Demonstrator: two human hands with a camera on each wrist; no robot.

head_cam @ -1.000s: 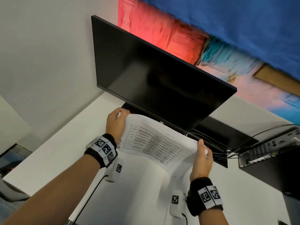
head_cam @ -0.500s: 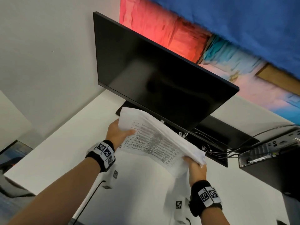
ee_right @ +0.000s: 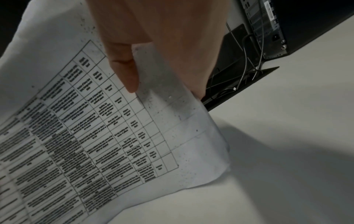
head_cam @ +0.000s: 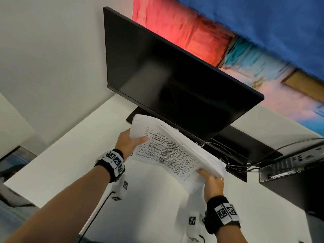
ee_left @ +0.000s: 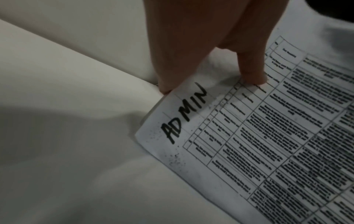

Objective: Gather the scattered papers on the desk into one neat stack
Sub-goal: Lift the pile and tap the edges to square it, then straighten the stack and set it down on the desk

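A stack of white papers [head_cam: 172, 151] with a printed table on the top sheet hangs in the air above the white desk [head_cam: 70, 155], in front of the monitor. My left hand [head_cam: 130, 143] grips its left end, thumb on top. In the left wrist view that thumb presses the top sheet of the papers [ee_left: 268, 136] near the handwritten word ADMIN. My right hand [head_cam: 211, 179] grips the right end, thumb on top and fingers underneath. The right wrist view shows the papers [ee_right: 95, 136] sagging below my thumb. The stack's lower right corner droops.
A black monitor [head_cam: 168, 85] stands close behind the papers on its black base. A dark computer case [head_cam: 294, 174] with cables [head_cam: 233, 160] sits at the right. A colourful cloth hangs on the wall behind.
Both hands have lifted the stack off the desk and tilted it, with the left end higher. The thumbs now lie on top of the sheets.
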